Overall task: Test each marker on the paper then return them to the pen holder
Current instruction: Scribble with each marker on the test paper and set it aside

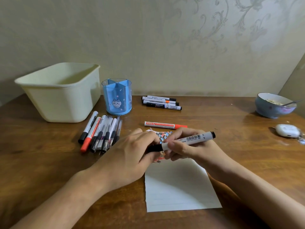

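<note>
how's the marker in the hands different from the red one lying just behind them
The black-capped marker is off the table, gripped by the left hand at its cap end and the right hand on its barrel; the red marker lies untouched on the table. One has black ends, the other a red cap. Both have white barrels.

— Where does the view look from?
— From the person's head, forward and steeply down onto a wooden table [231, 146], close above the sheet of paper [178, 187], which lies low and centre in the picture.
— And which way does it face?
— Toward the patterned wall [165, 38] beyond the paper. The blue pen holder [116, 96] stands past the paper to the left, a bowl [274, 105] far off to the right.
— Any second view?
— No, only this wide-angle one; both forearms enter from the bottom edge.
</note>
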Demonstrator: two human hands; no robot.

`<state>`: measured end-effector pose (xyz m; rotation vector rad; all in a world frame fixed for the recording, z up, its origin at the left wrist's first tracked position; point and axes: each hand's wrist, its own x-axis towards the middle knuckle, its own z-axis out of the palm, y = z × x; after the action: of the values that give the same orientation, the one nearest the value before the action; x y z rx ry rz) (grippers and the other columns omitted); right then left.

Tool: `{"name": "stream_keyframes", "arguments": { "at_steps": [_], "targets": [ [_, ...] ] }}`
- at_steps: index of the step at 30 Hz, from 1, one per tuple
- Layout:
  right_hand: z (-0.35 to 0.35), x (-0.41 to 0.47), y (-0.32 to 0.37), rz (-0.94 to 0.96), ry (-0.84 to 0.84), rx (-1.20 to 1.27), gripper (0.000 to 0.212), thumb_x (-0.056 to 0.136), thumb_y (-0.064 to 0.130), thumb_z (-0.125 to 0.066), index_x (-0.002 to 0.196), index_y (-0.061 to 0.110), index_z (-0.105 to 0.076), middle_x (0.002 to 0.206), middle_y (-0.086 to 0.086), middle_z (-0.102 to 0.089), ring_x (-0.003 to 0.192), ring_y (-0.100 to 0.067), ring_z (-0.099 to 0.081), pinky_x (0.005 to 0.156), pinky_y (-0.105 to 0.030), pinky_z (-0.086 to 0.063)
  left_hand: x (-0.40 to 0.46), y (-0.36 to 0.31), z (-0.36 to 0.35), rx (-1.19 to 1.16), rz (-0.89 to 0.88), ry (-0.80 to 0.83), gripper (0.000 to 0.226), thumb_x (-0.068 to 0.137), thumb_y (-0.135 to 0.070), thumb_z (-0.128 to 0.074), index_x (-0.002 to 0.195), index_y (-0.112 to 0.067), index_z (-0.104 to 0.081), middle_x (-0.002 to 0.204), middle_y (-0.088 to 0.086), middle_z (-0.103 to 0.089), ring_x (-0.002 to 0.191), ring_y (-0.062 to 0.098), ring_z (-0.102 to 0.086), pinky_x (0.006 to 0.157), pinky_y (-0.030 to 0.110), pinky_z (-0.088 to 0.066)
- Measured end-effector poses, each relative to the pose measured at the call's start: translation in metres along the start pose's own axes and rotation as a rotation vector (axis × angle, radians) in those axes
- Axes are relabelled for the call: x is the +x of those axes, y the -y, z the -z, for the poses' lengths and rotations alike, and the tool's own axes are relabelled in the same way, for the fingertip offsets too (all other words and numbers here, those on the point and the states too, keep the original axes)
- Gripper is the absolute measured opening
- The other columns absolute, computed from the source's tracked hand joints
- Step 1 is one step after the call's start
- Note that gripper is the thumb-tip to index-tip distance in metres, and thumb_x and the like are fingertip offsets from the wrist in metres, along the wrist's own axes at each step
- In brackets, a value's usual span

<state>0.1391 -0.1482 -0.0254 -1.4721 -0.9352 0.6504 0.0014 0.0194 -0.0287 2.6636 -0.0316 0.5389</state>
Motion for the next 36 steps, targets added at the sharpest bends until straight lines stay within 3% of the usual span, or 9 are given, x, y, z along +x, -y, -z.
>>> {"name": "stream_keyframes", "arguments": {
  "at_steps": [5, 10, 15, 18, 20, 26, 30, 33, 36],
  "targets": [
    [-0.003, 0.0, -0.002, -0.004, 0.036, 0.04, 0.012, 0.088, 0.019, -0.073, 0.08, 0.011, -0.073, 0.086, -0.019, -0.075, 0.081, -0.03, -0.074, 0.072, -0.036, -0.062, 0.001, -0.003, -0.002, -0.017, -0.042, 0.037, 0.035, 0.091, -0.061, -0.042, 0.092, -0.029, -0.056, 0.083, -0.017, -0.048, 0.089, 0.003, -0.047, 0.074, 0.017, -0.039],
    [0.001, -0.001, 0.003, -0.008, 0.102, 0.051, 0.027, 0.092, 0.022, -0.063, 0.091, -0.004, -0.07, 0.091, -0.021, -0.075, 0.088, -0.035, -0.075, 0.076, -0.035, -0.062, 0.004, 0.001, 0.005, -0.019, -0.043, 0.086, 0.032, 0.095, -0.052, -0.039, 0.086, -0.027, -0.056, 0.077, -0.016, -0.047, 0.086, 0.002, -0.044, 0.075, 0.007, -0.03],
    [0.01, 0.0, 0.003, 0.013, 0.094, 0.076, 0.027, 0.091, 0.014, -0.054, 0.088, -0.009, -0.067, 0.087, -0.029, -0.072, 0.08, -0.039, -0.073, 0.073, -0.038, -0.06, 0.004, 0.013, 0.016, -0.093, 0.064, 0.266, 0.038, 0.101, -0.05, -0.037, 0.087, -0.025, -0.061, 0.075, -0.014, -0.052, 0.083, 0.002, -0.045, 0.072, 0.014, -0.03],
    [0.038, 0.002, 0.011, 0.061, -0.122, 0.125, 0.029, 0.089, 0.017, -0.051, 0.088, -0.004, -0.071, 0.083, -0.026, -0.072, 0.075, -0.034, -0.071, 0.069, -0.034, -0.058, 0.006, 0.036, 0.035, -0.24, 0.134, 0.121, 0.035, 0.094, -0.056, -0.039, 0.076, -0.034, -0.059, 0.064, -0.01, -0.052, 0.063, 0.004, -0.047, 0.062, 0.032, -0.033],
    [0.042, 0.003, 0.013, 0.052, -0.095, 0.095, 0.028, 0.094, 0.021, -0.053, 0.092, 0.003, -0.074, 0.087, -0.025, -0.072, 0.08, -0.034, -0.072, 0.072, -0.035, -0.059, 0.006, 0.036, 0.038, -0.279, 0.125, 0.015, 0.037, 0.095, -0.059, -0.042, 0.08, -0.034, -0.063, 0.061, -0.003, -0.053, 0.058, 0.009, -0.05, 0.057, 0.032, -0.037],
    [0.03, 0.001, 0.004, -0.026, -0.09, 0.012, 0.029, 0.094, 0.029, -0.059, 0.095, 0.006, -0.076, 0.088, -0.021, -0.074, 0.084, -0.033, -0.074, 0.073, -0.034, -0.061, 0.005, 0.02, 0.02, -0.007, 0.16, 0.011, 0.018, 0.102, -0.028, -0.044, 0.097, -0.038, -0.059, 0.081, -0.02, -0.061, 0.096, -0.009, -0.048, 0.081, 0.006, -0.029],
    [0.03, 0.001, 0.006, -0.055, -0.058, 0.011, 0.031, 0.082, 0.027, -0.07, 0.099, 0.002, -0.073, 0.092, -0.02, -0.074, 0.087, -0.031, -0.074, 0.072, -0.031, -0.061, 0.004, 0.014, 0.017, 0.097, 0.106, 0.128, 0.021, 0.101, -0.043, -0.032, 0.108, -0.04, -0.052, 0.103, -0.025, -0.054, 0.109, -0.011, -0.038, 0.092, 0.01, -0.025],
    [0.028, 0.001, 0.003, -0.054, 0.007, -0.044, 0.025, 0.076, 0.018, -0.076, 0.097, 0.004, -0.073, 0.097, -0.022, -0.073, 0.085, -0.03, -0.072, 0.071, -0.033, -0.062, 0.003, 0.01, 0.017, 0.227, 0.117, 0.307, 0.056, 0.083, -0.078, -0.036, 0.132, -0.051, -0.036, 0.106, -0.025, -0.044, 0.104, -0.006, -0.031, 0.087, 0.011, -0.026],
    [0.023, 0.002, -0.004, -0.049, -0.019, -0.14, 0.024, 0.08, 0.018, -0.074, 0.098, 0.002, -0.071, 0.086, -0.013, -0.074, 0.075, -0.023, -0.07, 0.066, -0.03, -0.061, 0.003, 0.008, 0.015, 0.38, 0.151, 0.429, 0.096, 0.069, -0.091, -0.04, 0.15, -0.049, -0.014, 0.108, -0.024, -0.035, 0.096, -0.002, -0.022, 0.081, 0.019, -0.023]
  ]
}}
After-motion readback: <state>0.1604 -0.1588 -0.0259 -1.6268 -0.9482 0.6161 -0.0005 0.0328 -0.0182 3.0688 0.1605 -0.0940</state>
